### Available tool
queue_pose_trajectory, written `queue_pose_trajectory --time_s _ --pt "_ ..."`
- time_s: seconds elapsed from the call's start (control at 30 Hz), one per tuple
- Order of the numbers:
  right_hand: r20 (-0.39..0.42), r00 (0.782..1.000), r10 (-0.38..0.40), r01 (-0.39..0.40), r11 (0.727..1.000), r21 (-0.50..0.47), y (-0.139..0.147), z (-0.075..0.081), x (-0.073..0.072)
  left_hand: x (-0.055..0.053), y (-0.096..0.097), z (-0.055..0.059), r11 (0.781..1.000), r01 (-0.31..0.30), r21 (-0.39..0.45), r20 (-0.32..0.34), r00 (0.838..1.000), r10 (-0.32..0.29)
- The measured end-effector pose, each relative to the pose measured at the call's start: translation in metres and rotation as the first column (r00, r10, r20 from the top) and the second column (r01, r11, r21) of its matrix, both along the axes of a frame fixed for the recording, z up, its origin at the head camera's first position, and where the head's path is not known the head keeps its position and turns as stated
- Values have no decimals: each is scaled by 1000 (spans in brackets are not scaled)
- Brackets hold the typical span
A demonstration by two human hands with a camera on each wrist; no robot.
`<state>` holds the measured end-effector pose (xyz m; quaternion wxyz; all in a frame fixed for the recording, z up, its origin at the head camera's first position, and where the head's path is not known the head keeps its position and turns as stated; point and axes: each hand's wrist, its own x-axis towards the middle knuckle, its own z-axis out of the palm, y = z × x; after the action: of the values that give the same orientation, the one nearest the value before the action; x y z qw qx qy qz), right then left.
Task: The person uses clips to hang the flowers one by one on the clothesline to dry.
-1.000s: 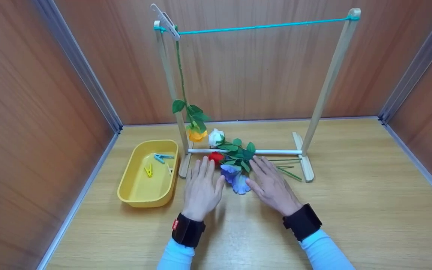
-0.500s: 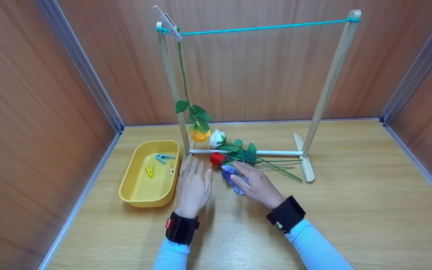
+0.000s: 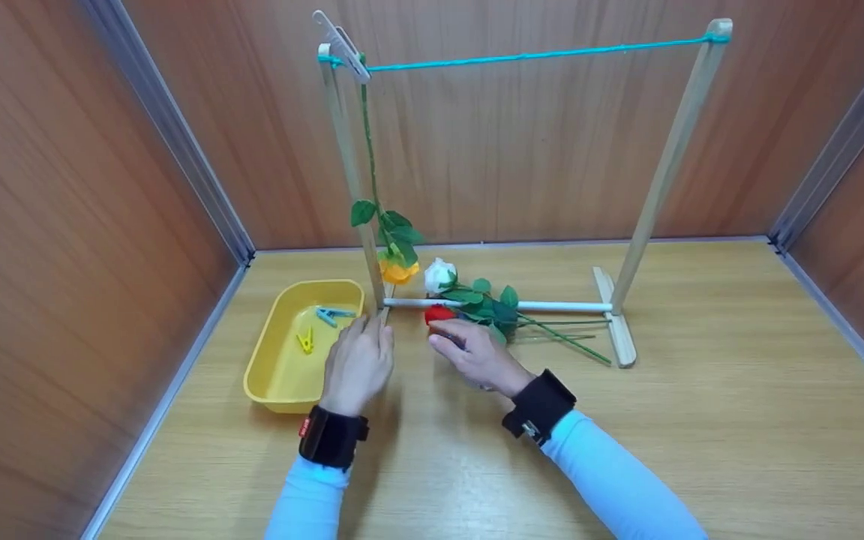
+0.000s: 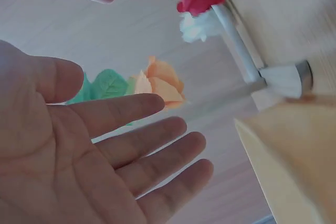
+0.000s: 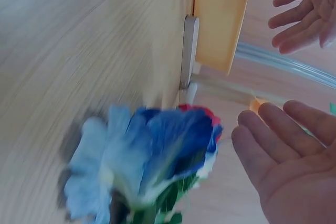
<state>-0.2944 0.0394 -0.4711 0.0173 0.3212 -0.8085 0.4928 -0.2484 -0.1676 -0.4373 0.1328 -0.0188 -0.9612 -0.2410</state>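
My left hand hovers at the right edge of the yellow tub, its fingers extended and nothing in them. My right hand hangs over the blue flower, hiding it in the head view; the right wrist view has the palm apart from the petals, fingers loosely bent. Beside that hand lie a red rose and a white rose, their green stems pointing right. An orange-yellow rose hangs head down from a white clothespin on the turquoise cord.
A blue clothespin and a yellow clothespin lie in the tub. The cord joins two wooden posts, linked low down by a white rod. Wood-patterned panels enclose the table on the back and sides.
The left hand has moved left, from beside the red rose to the tub's edge. The right hand has shifted left over the blue flower, covering it. The flowers look unmoved.
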Motion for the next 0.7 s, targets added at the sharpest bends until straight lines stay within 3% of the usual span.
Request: queue_pose_trajectory --time_s 0.1,0.2,0.43,0.5,0.7 --pt "21 1000 13 -13 1000 -10 -8 2 -3 -4 -11 4 999 2 -40 31 1000 -1" --pt "44 999 19 -19 1000 1 -14 4 -7 -8 -20 9 997 2 -72 112 994 6" --pt "123 992 19 -23 999 29 -26 9 -15 -28 -43 23 988 71 -138 238 971 -36" --pt "136 990 22 -26 999 27 -30 9 -17 -35 -49 29 983 99 -156 289 956 -51" --pt "63 997 47 -50 997 54 -42 9 -23 -53 -60 41 956 203 -213 462 883 -84"
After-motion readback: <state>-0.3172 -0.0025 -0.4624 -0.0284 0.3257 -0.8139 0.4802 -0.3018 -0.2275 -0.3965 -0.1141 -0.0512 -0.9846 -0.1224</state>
